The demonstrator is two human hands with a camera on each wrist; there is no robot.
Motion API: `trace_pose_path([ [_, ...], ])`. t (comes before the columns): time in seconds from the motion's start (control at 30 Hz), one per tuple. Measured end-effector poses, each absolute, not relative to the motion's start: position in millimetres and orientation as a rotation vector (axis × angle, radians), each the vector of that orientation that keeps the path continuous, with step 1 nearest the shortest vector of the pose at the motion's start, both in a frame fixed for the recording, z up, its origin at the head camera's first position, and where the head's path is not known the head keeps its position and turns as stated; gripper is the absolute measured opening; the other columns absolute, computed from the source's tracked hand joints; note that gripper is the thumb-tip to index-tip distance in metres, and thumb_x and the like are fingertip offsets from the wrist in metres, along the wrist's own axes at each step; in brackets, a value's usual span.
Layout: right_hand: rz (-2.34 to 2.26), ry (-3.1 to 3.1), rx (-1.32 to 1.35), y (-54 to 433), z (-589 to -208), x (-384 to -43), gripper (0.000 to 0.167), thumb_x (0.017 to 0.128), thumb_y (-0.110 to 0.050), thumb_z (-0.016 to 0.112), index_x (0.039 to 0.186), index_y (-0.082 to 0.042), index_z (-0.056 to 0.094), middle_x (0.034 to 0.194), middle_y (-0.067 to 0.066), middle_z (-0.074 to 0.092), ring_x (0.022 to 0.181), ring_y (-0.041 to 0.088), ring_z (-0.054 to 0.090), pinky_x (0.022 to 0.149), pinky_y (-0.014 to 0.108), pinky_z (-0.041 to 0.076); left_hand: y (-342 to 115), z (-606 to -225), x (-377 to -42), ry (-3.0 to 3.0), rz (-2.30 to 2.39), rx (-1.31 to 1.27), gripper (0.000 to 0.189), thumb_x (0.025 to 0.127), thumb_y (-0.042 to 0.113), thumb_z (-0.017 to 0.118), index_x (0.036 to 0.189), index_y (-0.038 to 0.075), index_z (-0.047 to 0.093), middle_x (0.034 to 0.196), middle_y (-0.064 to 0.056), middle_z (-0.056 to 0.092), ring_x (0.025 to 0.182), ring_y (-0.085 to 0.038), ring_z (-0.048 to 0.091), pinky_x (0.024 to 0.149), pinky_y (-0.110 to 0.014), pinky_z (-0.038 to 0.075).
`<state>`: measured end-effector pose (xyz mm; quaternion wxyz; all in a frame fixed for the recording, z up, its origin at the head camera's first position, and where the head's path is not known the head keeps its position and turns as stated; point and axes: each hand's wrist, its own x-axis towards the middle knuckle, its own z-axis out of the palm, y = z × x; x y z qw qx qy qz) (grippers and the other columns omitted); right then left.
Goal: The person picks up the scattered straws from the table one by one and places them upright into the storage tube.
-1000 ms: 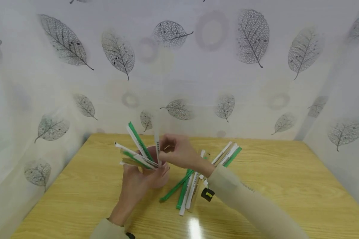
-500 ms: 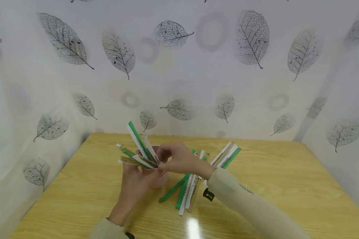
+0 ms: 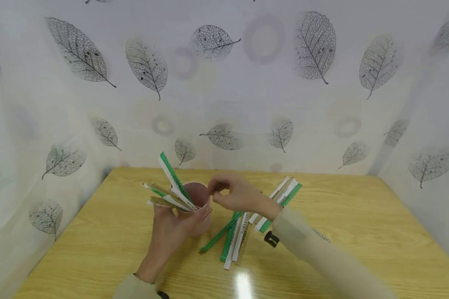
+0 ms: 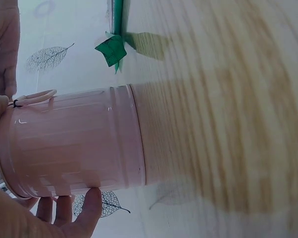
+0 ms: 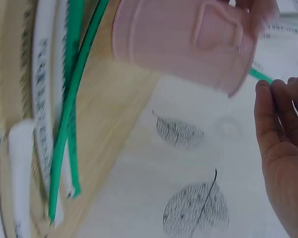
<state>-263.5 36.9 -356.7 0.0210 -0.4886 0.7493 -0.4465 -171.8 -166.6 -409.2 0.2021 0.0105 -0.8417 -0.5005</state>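
Note:
A pink pail-like cup with a side loop handle stands on the table. My left hand grips it round the near side and rim, and in the left wrist view its fingers curl against the wall. Several long, narrow paper-wrapped straws in green, white and brown lean out of the cup to the left. At the cup's right rim is my right hand, its fingers loosely bent and holding nothing. The right wrist view shows its fingers beside the cup, with no straw between them. Straw ends inside the cup are hidden.
To the right of the cup lies a loose pile of wrapped straws, crossing one another. More straws lie beyond my right wrist, partly hidden by the sleeve. A leaf-patterned cloth hangs behind the wooden table.
My right hand lowered a white straw into the cup, let it go and moved right, off the rim. The left hand keeps its grip on the cup.

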Motion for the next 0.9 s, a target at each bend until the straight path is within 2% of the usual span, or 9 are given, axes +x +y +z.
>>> trace_pose_path([
  [0.1, -1.271, 2.426, -1.456, 57.9, -355.0, -271.6, 0.016, 0.088, 0.005, 0.058, 0.097, -0.003, 0.069, 0.097, 0.011, 0.072, 0.093, 0.025, 0.070, 0.087, 0.031, 0.059, -166.2, -407.7, -172.2, -2.354, -1.405, 0.061, 0.078, 0.072, 0.045, 0.093, 0.134, 0.016, 0.057, 0.148, -0.013, 0.037, 0.134, -0.024, 0.043, 0.111, -0.056, 0.041],
  [0.23, -0.904, 2.593, -1.389, 88.5, -358.9, -282.8, 0.019, 0.090, 0.002, 0.060, 0.101, -0.007, 0.072, 0.100, 0.005, 0.072, 0.094, 0.021, 0.069, 0.085, 0.034, 0.059, -166.6, -406.5, -172.3, -2.361, -1.415, 0.069, 0.077, 0.072, 0.045, 0.093, 0.134, 0.017, 0.058, 0.149, -0.013, 0.036, 0.136, -0.024, 0.042, 0.111, -0.056, 0.042],
  [0.43, -0.379, 2.734, -1.289, 126.7, -375.1, -292.9, 0.030, 0.088, 0.016, 0.059, 0.109, 0.000, 0.075, 0.108, 0.013, 0.074, 0.104, 0.030, 0.071, 0.086, 0.036, 0.060, -167.4, -406.7, -172.1, -2.372, -1.416, 0.077, 0.077, 0.073, 0.046, 0.092, 0.136, 0.017, 0.058, 0.149, -0.014, 0.036, 0.137, -0.024, 0.041, 0.111, -0.056, 0.043],
  [0.7, -0.134, 2.789, -1.267, 149.6, -387.6, -295.8, 0.042, 0.081, 0.025, 0.063, 0.113, 0.000, 0.075, 0.110, 0.014, 0.073, 0.103, 0.032, 0.070, 0.085, 0.035, 0.061, -167.7, -408.4, -172.4, -2.361, -1.411, 0.081, 0.077, 0.072, 0.046, 0.093, 0.135, 0.016, 0.058, 0.148, -0.014, 0.038, 0.135, -0.025, 0.043, 0.110, -0.057, 0.043],
  [0.9, -0.021, 2.812, -1.268, 151.8, -394.9, -294.8, 0.035, 0.080, 0.016, 0.075, 0.109, -0.003, 0.077, 0.106, 0.013, 0.074, 0.097, 0.030, 0.071, 0.083, 0.037, 0.061, -167.7, -408.5, -172.4, -2.368, -1.427, 0.087, 0.078, 0.072, 0.048, 0.092, 0.135, 0.017, 0.058, 0.148, -0.014, 0.037, 0.135, -0.025, 0.044, 0.110, -0.057, 0.043],
])
